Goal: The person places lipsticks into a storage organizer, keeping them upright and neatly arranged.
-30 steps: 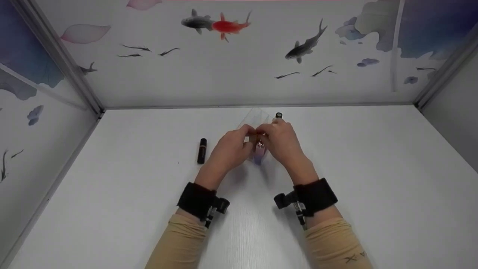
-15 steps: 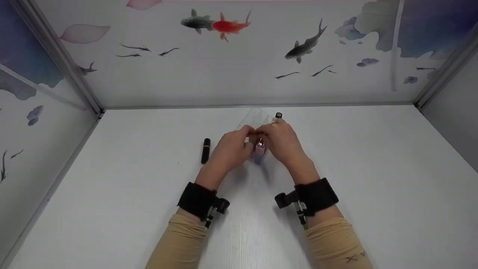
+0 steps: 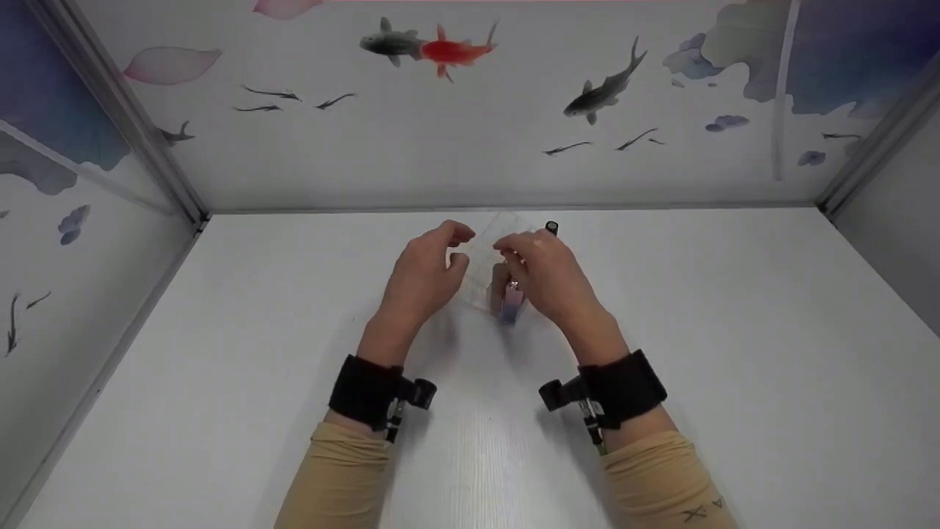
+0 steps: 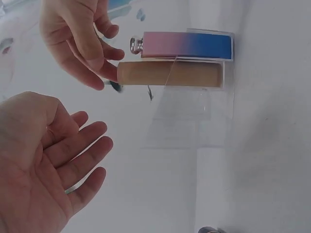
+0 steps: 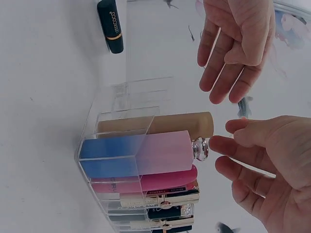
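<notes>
A clear acrylic lipstick holder (image 4: 214,119) stands before my hands. Filling two neighbouring slots are a tan tube (image 4: 170,74) and a pink-to-blue lipstick (image 5: 138,154) with a silver knob. My left hand (image 3: 424,275) is held off to the left of the holder, fingers relaxed and nothing in them; in its wrist view the palm (image 4: 29,160) shows. My right hand (image 3: 551,272) hovers over the holder with loosely bent fingers, its fingertips right at the ends of the tan tube and the silver knob. The wrist views show nothing gripped.
A black lipstick (image 5: 111,26) with a gold band lies on the white table (image 3: 220,382), left of the holder. More lipsticks occupy the holder, including a bright pink tube (image 5: 170,178) and gold-trimmed ones. A fish-printed panel (image 3: 470,162) closes off the back.
My left hand has come away from my right hand, moving left and slightly forward, and now covers the black lipstick in the head view. The right hand has barely moved.
</notes>
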Tool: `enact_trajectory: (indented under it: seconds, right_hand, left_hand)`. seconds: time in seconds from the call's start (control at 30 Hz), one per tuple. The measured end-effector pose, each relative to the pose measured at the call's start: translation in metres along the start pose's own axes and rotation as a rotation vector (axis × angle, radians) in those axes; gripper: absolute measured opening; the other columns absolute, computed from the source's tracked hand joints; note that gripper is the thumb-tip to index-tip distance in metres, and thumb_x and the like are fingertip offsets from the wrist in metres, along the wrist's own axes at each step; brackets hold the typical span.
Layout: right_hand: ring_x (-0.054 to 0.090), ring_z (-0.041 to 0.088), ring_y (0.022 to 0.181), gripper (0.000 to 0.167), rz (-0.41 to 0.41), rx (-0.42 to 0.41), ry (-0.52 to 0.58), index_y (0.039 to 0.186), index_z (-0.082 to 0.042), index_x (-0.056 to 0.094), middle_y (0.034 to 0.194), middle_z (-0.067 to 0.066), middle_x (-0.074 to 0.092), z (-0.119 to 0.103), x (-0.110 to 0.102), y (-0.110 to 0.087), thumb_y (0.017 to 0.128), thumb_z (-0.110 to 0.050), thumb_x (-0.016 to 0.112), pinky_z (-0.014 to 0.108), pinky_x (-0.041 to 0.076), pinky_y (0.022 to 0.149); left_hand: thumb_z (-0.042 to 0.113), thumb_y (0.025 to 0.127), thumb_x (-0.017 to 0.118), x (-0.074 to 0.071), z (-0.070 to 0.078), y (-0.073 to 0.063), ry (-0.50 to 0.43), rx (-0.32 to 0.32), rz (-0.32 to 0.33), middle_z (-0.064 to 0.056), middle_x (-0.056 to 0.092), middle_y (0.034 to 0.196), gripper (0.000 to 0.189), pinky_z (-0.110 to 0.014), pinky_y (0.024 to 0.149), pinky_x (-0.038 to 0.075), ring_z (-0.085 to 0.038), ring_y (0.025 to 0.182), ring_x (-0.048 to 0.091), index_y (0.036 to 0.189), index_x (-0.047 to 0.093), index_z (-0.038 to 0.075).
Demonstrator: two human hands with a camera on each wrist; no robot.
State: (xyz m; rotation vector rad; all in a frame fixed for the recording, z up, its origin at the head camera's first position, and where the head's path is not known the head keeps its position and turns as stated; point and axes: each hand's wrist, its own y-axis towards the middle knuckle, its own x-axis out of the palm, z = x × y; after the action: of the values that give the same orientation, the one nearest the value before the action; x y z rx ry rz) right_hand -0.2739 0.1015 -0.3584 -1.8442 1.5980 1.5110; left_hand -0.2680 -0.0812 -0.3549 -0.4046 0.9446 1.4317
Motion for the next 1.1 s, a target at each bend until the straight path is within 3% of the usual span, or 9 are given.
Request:
enact_trajectory:
  seconds: [0.2,0.37,0.47,0.6,0.73,0.9,1.1]
  right_hand:
    - [0.068,0.026,0.094,0.019,0.044,-0.091,0.007,0.113,-0.004,0.072,0.102,0.012,0.075,-0.011,0.006,0.0,0.099,-0.004,0.059,0.04,0.057,0.085]
    - [0.069,0.024,0.091,0.02,0.022,-0.148,0.056,0.114,-0.005,0.071,0.107,0.012,0.074,-0.022,0.016,0.0,0.099,-0.003,0.058,0.035,0.059,0.079]
    - [0.071,0.022,0.092,0.021,-0.033,-0.167,0.091,0.116,-0.005,0.07,0.109,0.011,0.073,-0.029,0.022,-0.001,0.098,-0.004,0.059,0.034,0.059,0.078]
    - [0.072,0.022,0.095,0.026,-0.146,-0.165,0.125,0.123,-0.006,0.066,0.113,0.011,0.072,-0.038,0.028,-0.001,0.097,-0.007,0.062,0.035,0.06,0.082]
    - [0.071,0.026,0.101,0.034,-0.272,-0.146,0.15,0.13,-0.004,0.061,0.122,0.015,0.069,-0.042,0.037,-0.001,0.096,-0.007,0.064,0.038,0.059,0.089]
    - [0.063,0.032,0.121,0.046,-0.381,-0.112,0.134,0.139,-0.004,0.054,0.137,0.018,0.06,-0.047,0.049,-0.002,0.094,-0.005,0.066,0.043,0.051,0.104]
    - [0.051,0.038,0.135,0.059,-0.454,-0.091,0.077,0.148,-0.003,0.042,0.149,0.023,0.047,-0.053,0.067,0.0,0.094,-0.008,0.067,0.048,0.042,0.114]
  left_hand:
    - [0.009,0.096,0.056,-0.016,-0.01,-0.002,-0.009,-0.048,0.115,-0.002,0.073,0.115,0.026,-0.034,0.092,0.056,-0.018,0.108,0.068,0.12,0.067,0.014]
    - [0.014,0.097,0.056,-0.033,-0.026,-0.007,0.007,-0.162,0.119,-0.004,0.072,0.116,0.027,-0.037,0.087,0.056,-0.02,0.106,0.068,0.122,0.065,0.012]
    - [0.018,0.097,0.056,-0.04,-0.038,-0.01,0.065,-0.258,0.052,-0.008,0.07,0.12,0.033,-0.04,0.085,0.056,-0.025,0.106,0.068,0.129,0.061,0.01]
    - [0.024,0.097,0.058,-0.043,-0.051,-0.015,0.184,-0.367,-0.115,-0.019,0.067,0.124,0.046,-0.045,0.084,0.058,-0.033,0.102,0.069,0.137,0.054,0.001]
    - [0.027,0.096,0.062,-0.038,-0.058,-0.018,0.265,-0.437,-0.242,-0.022,0.07,0.11,0.045,-0.038,0.072,0.058,-0.029,0.084,0.069,0.127,0.058,-0.006]
    - [0.024,0.093,0.067,-0.031,-0.061,-0.02,0.284,-0.471,-0.283,-0.009,0.065,0.077,0.03,-0.024,0.052,0.044,-0.016,0.062,0.055,0.102,0.067,-0.004]
    - [0.02,0.092,0.068,-0.027,-0.063,-0.019,0.267,-0.462,-0.319,-0.01,0.067,0.081,0.026,-0.024,0.055,0.043,-0.015,0.065,0.054,0.1,0.068,-0.005]
